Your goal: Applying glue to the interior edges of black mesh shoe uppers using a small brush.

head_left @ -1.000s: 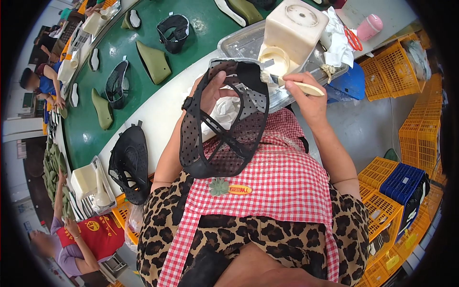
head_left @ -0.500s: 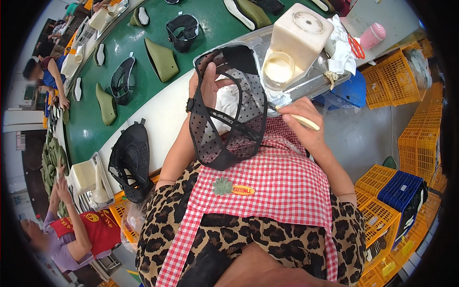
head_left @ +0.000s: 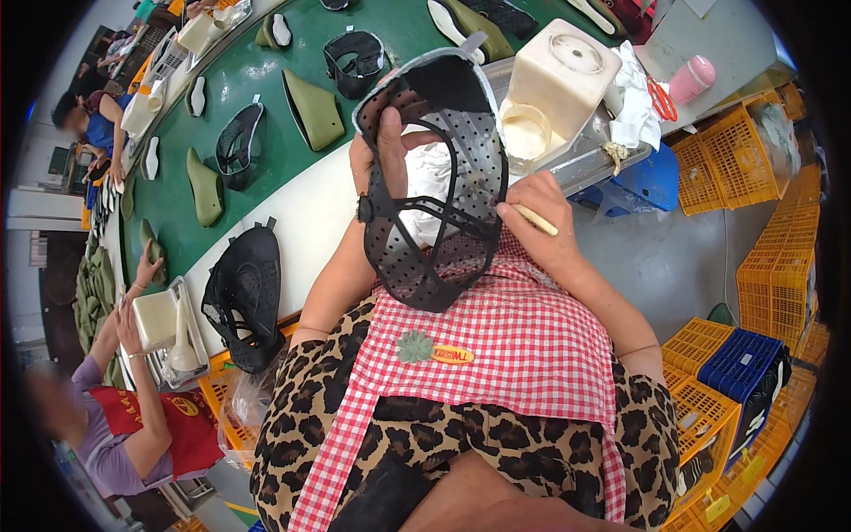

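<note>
Closest to me, over my red checked apron point(head_left: 496, 346), my right hand point(head_left: 545, 222) has come away from the glue pot and now pinches the pale brush handle point(head_left: 534, 219) between thumb and fingers, its tip laid against the right edge of the black perforated shoe upper point(head_left: 434, 186). A second ago that brush was up at the pot; now it is at the upper, so I judge the loading is done and the spreading along the edge is in hand. My left hand point(head_left: 383, 155) has lifted the upper higher, thumb inside and fingers curled round its left rim, holding it open toward me. Just beyond the upper sits the cream glue pot point(head_left: 554, 93) in its metal tray point(head_left: 589, 164). Left of the upper, farther off, the green conveyor belt point(head_left: 266, 142) carries more uppers and olive pieces.
</note>
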Motion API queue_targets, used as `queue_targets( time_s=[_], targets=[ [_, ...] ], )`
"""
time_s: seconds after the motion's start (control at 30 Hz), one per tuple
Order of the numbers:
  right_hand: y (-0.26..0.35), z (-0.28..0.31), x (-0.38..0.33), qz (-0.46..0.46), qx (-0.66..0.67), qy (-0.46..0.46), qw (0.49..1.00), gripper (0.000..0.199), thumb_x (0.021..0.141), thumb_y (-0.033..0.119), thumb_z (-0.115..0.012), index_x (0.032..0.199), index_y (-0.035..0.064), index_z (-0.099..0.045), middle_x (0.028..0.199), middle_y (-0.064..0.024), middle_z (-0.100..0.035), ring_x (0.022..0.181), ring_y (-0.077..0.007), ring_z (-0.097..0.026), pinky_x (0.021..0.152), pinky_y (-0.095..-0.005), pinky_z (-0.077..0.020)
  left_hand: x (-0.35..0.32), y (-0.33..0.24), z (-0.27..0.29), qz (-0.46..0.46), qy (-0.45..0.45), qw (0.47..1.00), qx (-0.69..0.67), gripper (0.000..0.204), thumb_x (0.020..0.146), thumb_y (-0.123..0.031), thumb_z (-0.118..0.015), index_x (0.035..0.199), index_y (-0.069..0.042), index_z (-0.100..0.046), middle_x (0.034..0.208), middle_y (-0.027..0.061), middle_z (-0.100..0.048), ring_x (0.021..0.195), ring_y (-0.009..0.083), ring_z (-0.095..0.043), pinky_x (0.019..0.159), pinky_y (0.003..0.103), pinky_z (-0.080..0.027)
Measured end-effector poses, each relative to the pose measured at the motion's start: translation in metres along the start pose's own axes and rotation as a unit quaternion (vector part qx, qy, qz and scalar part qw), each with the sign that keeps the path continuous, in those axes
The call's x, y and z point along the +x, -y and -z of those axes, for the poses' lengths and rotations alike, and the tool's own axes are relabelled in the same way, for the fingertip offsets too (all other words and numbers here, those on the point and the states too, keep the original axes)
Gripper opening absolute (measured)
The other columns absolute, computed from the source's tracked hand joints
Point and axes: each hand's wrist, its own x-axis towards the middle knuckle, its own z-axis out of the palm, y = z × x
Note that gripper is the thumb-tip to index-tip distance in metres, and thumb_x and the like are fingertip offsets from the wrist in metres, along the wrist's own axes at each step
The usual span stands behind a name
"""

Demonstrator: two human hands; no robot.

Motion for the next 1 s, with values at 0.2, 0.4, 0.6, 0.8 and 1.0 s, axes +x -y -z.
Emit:
queue_targets(
  time_s=[0.2, 0.4, 0.6, 0.8, 1.0],
  targets=[
    [0.000, -0.007, 0.019, 0.054, -0.071, -0.065, 0.994, 0.010, 0.078, 0.008, -0.075, 0.085, 0.0042, -0.070, 0.082, -0.0079, -0.063, 0.082, -0.0277, -0.055, 0.073, -0.0377, -0.0452, 0.014, 0.003, 0.028, 0.071, 0.199, 0.964, 0.162, 0.049, 0.103, -0.028, -0.054, 0.142, -0.002, -0.043, 0.123, 0.0168, -0.062, 0.111, 0.0281, -0.063, 0.090, 0.045, -0.056],
    [-0.003, -0.007, 0.023, 0.095, -0.134, -0.077, 0.983, 0.014, 0.079, 0.009, -0.076, 0.091, 0.0043, -0.072, 0.084, -0.0091, -0.067, 0.080, -0.0272, -0.058, 0.073, -0.0367, -0.0468, -0.003, -0.011, 0.023, 0.324, 0.223, 0.915, -0.085, 0.056, 0.101, -0.033, -0.054, 0.145, -0.001, -0.041, 0.124, 0.0207, -0.063, 0.116, 0.0341, -0.062, 0.097, 0.049, -0.053],
    [0.016, 0.021, 0.038, 0.054, -0.016, -0.124, 0.991, 0.018, 0.084, 0.008, -0.075, 0.101, 0.0020, -0.072, 0.091, -0.0100, -0.071, 0.082, -0.0245, -0.063, 0.075, -0.0335, -0.0490, 0.011, -0.017, 0.030, 0.332, 0.195, 0.916, -0.114, 0.059, 0.100, -0.032, -0.058, 0.147, -0.002, -0.038, 0.122, 0.0228, -0.063, 0.113, 0.0386, -0.064, 0.092, 0.054, -0.055],
    [0.041, 0.032, 0.060, 0.091, 0.015, -0.112, 0.989, 0.022, 0.082, 0.004, -0.075, 0.103, 0.0014, -0.071, 0.097, -0.0101, -0.071, 0.086, -0.0237, -0.064, 0.077, -0.0317, -0.0500, 0.002, -0.022, 0.022, 0.329, 0.165, 0.918, -0.145, 0.055, 0.100, -0.033, -0.057, 0.144, -0.002, -0.045, 0.116, 0.0185, -0.066, 0.104, 0.0298, -0.068, 0.085, 0.043, -0.059],
    [0.031, 0.017, 0.057, 0.129, -0.011, -0.084, 0.988, 0.022, 0.079, 0.001, -0.075, 0.101, 0.0019, -0.072, 0.090, -0.0097, -0.070, 0.080, -0.0261, -0.063, 0.072, -0.0342, -0.0497, -0.001, -0.013, 0.029, 0.310, 0.179, 0.925, -0.129, 0.061, 0.099, -0.038, -0.059, 0.146, -0.003, -0.040, 0.121, 0.0217, -0.063, 0.110, 0.0365, -0.065, 0.089, 0.049, -0.057]
  ],
)
